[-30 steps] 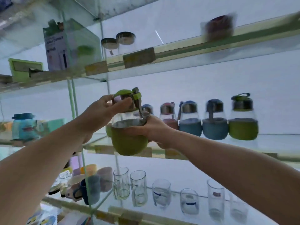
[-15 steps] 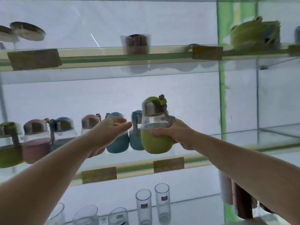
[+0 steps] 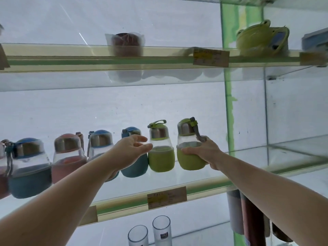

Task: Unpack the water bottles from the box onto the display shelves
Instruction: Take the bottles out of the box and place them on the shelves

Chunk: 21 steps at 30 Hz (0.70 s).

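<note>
**Green bottle at the right end of the row**

Nearest us, our two forearms reach up toward the glass shelf (image 3: 204, 178). Our right hand (image 3: 205, 153) wraps round the belly of a green bottle (image 3: 190, 148), fingers curled on its sleeve, at the right end of the bottle row. The bottle is squat and pear-shaped: a lime-green sleeve below, clear glass above it, a metal collar, a green domed cap and a grey carry strap hanging down to our hand. It stands upright. Our left hand (image 3: 130, 151) holds nothing, fingers loosely spread, in front of a blue bottle (image 3: 134, 166). Between the two hands stands a second green bottle (image 3: 160, 153). Further left sits a pink bottle (image 3: 68, 158). Above, an upper shelf (image 3: 106, 59) carries a wrapped dark cup (image 3: 126, 44).
</note>
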Available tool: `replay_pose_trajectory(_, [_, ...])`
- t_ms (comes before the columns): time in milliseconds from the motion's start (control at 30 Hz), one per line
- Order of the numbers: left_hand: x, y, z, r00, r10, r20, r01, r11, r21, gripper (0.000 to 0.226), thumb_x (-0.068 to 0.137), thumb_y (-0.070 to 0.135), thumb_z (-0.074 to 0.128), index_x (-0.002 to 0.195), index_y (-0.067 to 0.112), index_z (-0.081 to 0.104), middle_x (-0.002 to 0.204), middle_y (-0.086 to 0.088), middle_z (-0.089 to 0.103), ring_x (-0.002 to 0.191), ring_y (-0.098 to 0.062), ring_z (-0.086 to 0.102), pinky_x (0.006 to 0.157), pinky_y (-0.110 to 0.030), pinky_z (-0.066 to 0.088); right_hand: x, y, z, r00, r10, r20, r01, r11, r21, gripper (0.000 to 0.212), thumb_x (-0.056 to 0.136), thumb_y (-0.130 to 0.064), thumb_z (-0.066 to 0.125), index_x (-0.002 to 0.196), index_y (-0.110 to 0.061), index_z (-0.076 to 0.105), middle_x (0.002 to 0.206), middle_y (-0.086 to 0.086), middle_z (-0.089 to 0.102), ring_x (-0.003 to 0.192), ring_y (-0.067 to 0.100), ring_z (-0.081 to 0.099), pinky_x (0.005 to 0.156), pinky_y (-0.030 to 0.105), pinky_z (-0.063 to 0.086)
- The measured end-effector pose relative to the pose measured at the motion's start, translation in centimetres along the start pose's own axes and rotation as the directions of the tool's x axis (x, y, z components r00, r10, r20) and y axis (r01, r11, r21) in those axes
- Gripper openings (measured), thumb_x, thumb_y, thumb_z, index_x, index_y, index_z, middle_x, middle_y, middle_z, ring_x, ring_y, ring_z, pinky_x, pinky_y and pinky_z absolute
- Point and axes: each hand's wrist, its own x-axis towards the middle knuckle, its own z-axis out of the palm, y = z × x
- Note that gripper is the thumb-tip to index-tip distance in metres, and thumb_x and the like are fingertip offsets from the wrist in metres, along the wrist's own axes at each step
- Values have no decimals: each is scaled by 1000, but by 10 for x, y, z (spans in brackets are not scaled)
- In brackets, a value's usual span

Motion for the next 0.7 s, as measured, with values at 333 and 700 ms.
replay_pose_trajectory(333, [28, 5, 19, 1000, -10, -4, 9, 997, -77, 39, 92, 32, 53, 128, 18, 48, 113, 1, 58, 106, -14, 52, 86, -25, 34, 33, 12, 18, 999, 37, -37, -36, 999, 35, 88, 62, -25, 86, 134, -20, 36, 120, 4, 48, 108, 28, 53, 83, 38, 51])
replay_pose_trajectory(700, [43, 5, 31, 1000, -18, -19, 15, 993, -116, 41, 91, 31, 55, 129, 18, 49, 117, -2, 58, 103, -15, 50, 80, -24, 35, 50, 17, 17, 993, 83, 83, -91, 992, 90, 90, 61, -20, 87, 133, -18, 33, 125, 8, 51, 108, 31, 56, 93, 48, 50])
